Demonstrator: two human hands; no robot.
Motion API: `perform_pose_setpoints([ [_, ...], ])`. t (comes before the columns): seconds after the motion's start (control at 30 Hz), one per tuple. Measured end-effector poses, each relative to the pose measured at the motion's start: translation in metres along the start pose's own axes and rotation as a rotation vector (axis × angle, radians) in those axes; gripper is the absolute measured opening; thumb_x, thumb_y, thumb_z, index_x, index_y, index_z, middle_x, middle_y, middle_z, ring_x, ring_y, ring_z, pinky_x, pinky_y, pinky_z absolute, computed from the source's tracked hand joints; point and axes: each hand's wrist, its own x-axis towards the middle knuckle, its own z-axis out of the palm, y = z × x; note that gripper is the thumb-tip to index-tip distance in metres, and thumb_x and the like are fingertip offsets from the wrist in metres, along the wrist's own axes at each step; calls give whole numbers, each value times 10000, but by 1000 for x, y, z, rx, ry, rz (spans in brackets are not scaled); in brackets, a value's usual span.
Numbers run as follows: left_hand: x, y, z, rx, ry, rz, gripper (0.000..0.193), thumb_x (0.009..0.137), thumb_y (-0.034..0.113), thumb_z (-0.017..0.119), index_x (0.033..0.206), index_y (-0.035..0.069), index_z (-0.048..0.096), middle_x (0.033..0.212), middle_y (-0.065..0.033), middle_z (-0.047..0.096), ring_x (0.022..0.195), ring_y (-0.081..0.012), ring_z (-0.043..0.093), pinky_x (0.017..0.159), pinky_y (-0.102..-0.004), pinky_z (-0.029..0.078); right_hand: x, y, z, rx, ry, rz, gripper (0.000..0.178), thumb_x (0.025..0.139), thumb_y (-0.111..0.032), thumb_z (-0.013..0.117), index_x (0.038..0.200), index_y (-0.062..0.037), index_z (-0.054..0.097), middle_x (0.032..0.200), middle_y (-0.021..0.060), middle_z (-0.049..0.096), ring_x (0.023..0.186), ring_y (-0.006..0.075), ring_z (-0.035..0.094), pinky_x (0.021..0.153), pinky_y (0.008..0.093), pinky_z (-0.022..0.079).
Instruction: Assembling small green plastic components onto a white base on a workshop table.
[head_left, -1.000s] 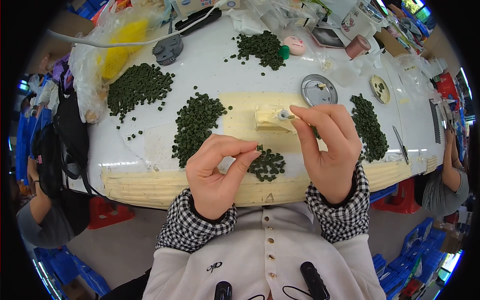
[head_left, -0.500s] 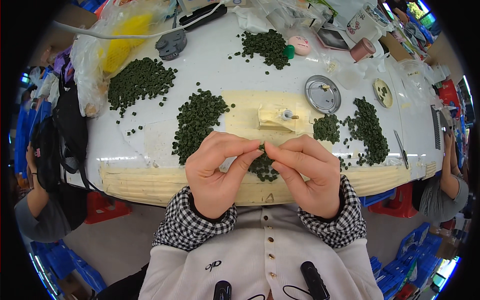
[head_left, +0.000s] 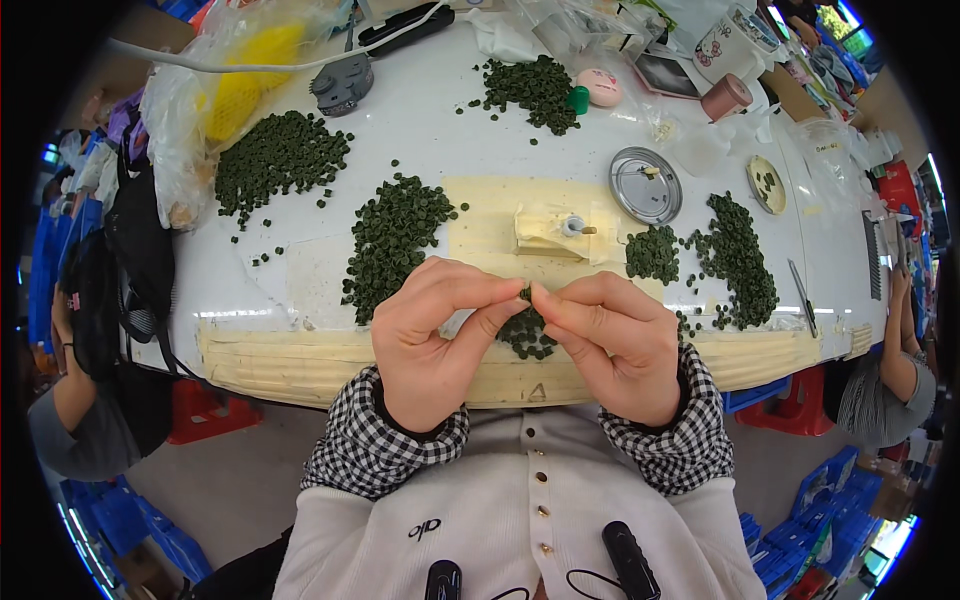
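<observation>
My left hand [head_left: 430, 345] and my right hand [head_left: 628, 345] meet at the fingertips above the front of the table. Thumb and forefinger of each are pinched together on one small dark green piece [head_left: 525, 293], mostly hidden by the fingers. Just below them lies a small heap of similar green pieces [head_left: 527, 340]. Beyond the hands stands a block wrapped in cream tape [head_left: 537, 238], with a short metal post [head_left: 573, 227] on it. A larger heap of green pieces [head_left: 393, 240] spreads to the left of the block, and a smaller cluster [head_left: 652, 255] sits to its right.
More green heaps lie at the far left [head_left: 280, 165], the back [head_left: 530, 92] and the right [head_left: 740, 265]. A round metal lid [head_left: 646, 187], tweezers [head_left: 802, 297] and a pink spool [head_left: 726, 97] are on the right side. A grey cable [head_left: 250, 70] crosses the back left. People sit at both sides.
</observation>
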Motion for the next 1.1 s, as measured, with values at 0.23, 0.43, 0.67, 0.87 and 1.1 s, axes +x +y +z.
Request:
perform_pose_setpoints([
  [0.23, -1, 0, 1, -72, 3, 4, 197, 752, -57, 763, 928, 23, 729, 848, -75, 712, 766, -175, 641, 723, -290, 467, -2, 4, 1, 57, 30, -5, 363, 828, 21, 706, 1184, -47, 688, 896, 95, 645, 730, 175, 620, 642, 260, 513],
  [0.43, -1, -1, 0, -42, 0, 36, 196, 748, -56, 766, 922, 21, 724, 847, -76, 711, 760, -180, 645, 721, -294, 467, -3, 4, 1, 55, 29, -20, 363, 825, 24, 703, 1182, -38, 687, 901, 95, 646, 732, 178, 621, 641, 263, 514],
  [0.67, 2, 1, 2, 51, -25, 64, 190, 730, -50, 769, 898, 25, 725, 838, -80, 707, 747, -194, 642, 702, -297, 468, -2, 6, -12, -94, 134, 46, 271, 811, 22, 707, 1079, -22, 709, 861, 104, 658, 745, 211, 625, 652, 287, 498],
  [0.87, 4, 2, 2, 202, -156, 112, 201, 722, -67, 732, 902, 19, 711, 848, -79, 687, 790, -193, 599, 752, -301, 446, -16, 12, -42, -582, 116, 189, 85, 764, -20, 726, 798, -13, 648, 761, 90, 616, 738, 284, 550, 654, 368, 457],
  [1.1, 4, 5, 1, 273, -40, 47, 172, 744, -57, 707, 896, 23, 697, 886, -76, 669, 833, -199, 574, 735, -306, 439, -26, 15, -35, -635, 46, 202, 97, 742, -36, 723, 798, -27, 643, 770, 79, 603, 772, 276, 546, 697, 381, 449],
])
